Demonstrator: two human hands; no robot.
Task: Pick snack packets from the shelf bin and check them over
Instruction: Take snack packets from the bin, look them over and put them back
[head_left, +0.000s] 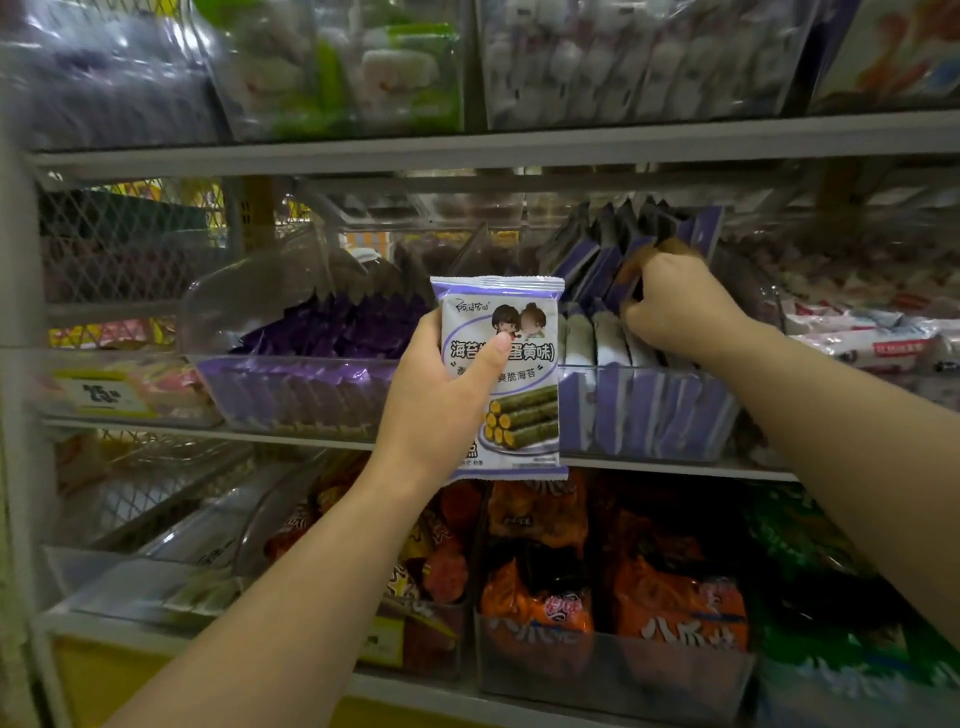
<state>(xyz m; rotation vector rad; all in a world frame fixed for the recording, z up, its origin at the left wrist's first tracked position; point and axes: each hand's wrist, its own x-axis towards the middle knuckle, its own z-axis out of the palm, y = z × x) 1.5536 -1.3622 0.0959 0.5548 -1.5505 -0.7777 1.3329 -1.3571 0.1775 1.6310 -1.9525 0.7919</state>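
Far left on the middle shelf (291, 434): yellow price tag (101, 396), then a clear tub of dark purple wrappers (311, 338). Centre now: left hand (441, 400) raised before the shelf's front edge, fingers (434, 325) wrapped behind a seaweed-roll snack packet (519, 415), thumb pressed across its face, packet upright. Right of that: shelf bin (649, 415) packed with matching packets on edge. Right hand (675, 306) plunged in at the back, fingers (675, 254) curled, pinching a rear packet (631, 260), fingertips partly buried. Below: orange bags (675, 618).
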